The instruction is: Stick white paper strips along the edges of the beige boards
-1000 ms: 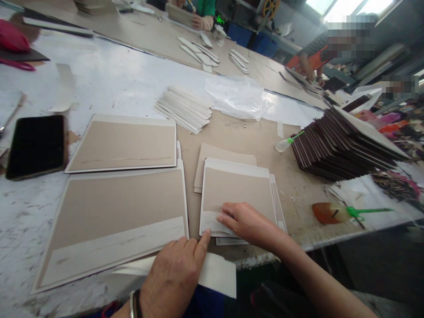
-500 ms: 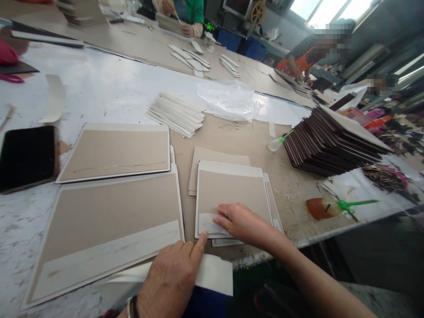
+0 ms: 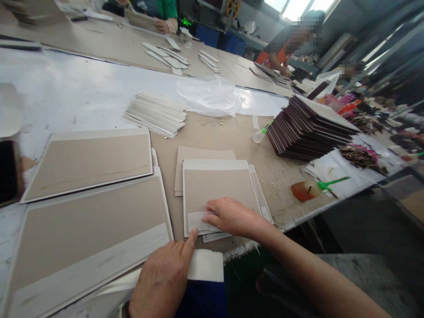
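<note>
At the table point(image 3: 99, 95) edge, a paper flap point(image 3: 198, 221) was pressed onto the card point(image 3: 218, 187) by the flat right hand point(image 3: 232, 216) (nothing gripped), steadied by the left hand point(image 3: 164, 278) forefinger.

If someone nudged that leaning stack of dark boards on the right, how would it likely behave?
The dark board stack is fanned and leans, each board offset, so a sideways push would probably slide the upper boards rather than topple the whole stack. The boards look flat and stiff. So many together would likely be heavy to lift.

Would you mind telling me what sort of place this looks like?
Probably a hand-assembly workshop for paper-covered board goods: paper-wrapped boards on a long worktable, a stack of dark covers, and other people working farther along.
</note>
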Action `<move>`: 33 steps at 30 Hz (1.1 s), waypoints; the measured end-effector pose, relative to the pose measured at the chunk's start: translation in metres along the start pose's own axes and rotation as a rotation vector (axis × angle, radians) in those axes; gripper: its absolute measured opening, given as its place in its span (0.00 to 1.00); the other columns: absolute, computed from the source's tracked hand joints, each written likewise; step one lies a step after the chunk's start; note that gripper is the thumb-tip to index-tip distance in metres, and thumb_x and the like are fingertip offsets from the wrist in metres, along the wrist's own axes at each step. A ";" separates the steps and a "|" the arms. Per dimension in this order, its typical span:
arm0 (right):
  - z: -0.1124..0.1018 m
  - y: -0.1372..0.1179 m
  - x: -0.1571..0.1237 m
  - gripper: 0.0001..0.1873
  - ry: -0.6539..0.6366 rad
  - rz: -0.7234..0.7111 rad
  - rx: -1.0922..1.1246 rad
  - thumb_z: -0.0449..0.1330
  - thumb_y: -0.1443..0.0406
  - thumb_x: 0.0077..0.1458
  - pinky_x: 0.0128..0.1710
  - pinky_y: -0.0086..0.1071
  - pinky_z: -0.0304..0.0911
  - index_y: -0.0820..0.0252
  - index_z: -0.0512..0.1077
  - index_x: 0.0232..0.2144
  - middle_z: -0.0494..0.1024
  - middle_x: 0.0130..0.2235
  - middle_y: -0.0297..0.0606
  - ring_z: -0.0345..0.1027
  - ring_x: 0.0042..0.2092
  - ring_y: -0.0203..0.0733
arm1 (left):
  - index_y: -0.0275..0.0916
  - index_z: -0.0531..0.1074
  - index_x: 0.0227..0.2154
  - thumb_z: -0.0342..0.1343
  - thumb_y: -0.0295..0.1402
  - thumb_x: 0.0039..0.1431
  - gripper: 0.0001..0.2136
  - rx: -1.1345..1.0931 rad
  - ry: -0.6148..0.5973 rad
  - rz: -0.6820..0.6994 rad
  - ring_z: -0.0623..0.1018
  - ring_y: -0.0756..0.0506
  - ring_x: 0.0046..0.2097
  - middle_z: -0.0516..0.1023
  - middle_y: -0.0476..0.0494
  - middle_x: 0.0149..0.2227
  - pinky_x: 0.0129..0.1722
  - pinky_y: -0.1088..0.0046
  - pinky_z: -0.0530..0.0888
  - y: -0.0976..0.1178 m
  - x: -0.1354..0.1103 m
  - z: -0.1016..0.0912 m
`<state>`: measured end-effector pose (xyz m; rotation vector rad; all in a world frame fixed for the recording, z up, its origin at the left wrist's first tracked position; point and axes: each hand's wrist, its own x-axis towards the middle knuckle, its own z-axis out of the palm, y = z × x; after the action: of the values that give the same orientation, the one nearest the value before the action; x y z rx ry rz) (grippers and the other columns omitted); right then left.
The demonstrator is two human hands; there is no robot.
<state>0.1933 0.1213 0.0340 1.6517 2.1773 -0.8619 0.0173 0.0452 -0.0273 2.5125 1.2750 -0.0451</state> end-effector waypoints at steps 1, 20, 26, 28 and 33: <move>-0.003 0.001 -0.003 0.11 -0.018 0.010 0.008 0.55 0.59 0.54 0.26 0.28 0.47 0.62 0.71 0.31 0.76 0.31 0.42 0.66 0.32 0.41 | 0.36 0.61 0.56 0.48 0.15 0.51 0.28 0.010 0.021 0.011 0.76 0.45 0.30 0.76 0.43 0.30 0.31 0.66 0.76 -0.001 -0.001 0.001; 0.023 0.100 -0.073 0.11 0.316 0.364 0.152 0.55 0.60 0.53 0.25 0.27 0.46 0.61 0.65 0.23 0.68 0.26 0.33 0.60 0.30 0.35 | 0.45 0.52 0.60 0.41 0.19 0.52 0.31 0.203 0.135 0.145 0.78 0.47 0.34 0.77 0.46 0.43 0.27 0.76 0.72 -0.027 -0.005 0.019; 0.029 0.104 -0.071 0.11 0.352 0.375 0.122 0.56 0.59 0.53 0.26 0.28 0.46 0.60 0.68 0.26 0.73 0.31 0.37 0.64 0.33 0.39 | 0.42 0.51 0.61 0.43 0.22 0.54 0.29 0.182 0.116 0.195 0.79 0.47 0.35 0.76 0.45 0.45 0.31 0.77 0.74 -0.040 -0.004 0.027; 0.030 0.106 -0.071 0.11 0.358 0.371 0.114 0.56 0.59 0.53 0.26 0.28 0.47 0.61 0.69 0.27 0.74 0.31 0.38 0.64 0.33 0.39 | 0.43 0.49 0.61 0.44 0.22 0.53 0.31 0.172 0.089 0.196 0.79 0.47 0.38 0.75 0.45 0.47 0.31 0.77 0.74 -0.043 -0.004 0.029; 0.029 0.106 -0.072 0.11 0.367 0.359 0.108 0.57 0.58 0.54 0.26 0.28 0.47 0.61 0.70 0.29 0.74 0.32 0.38 0.65 0.33 0.39 | 0.43 0.52 0.60 0.42 0.24 0.56 0.28 0.140 0.048 0.192 0.78 0.47 0.40 0.76 0.45 0.47 0.33 0.78 0.74 -0.041 -0.002 0.022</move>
<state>0.3115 0.0660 0.0202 2.3175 1.9697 -0.6204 -0.0139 0.0600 -0.0594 2.7598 1.0768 -0.0303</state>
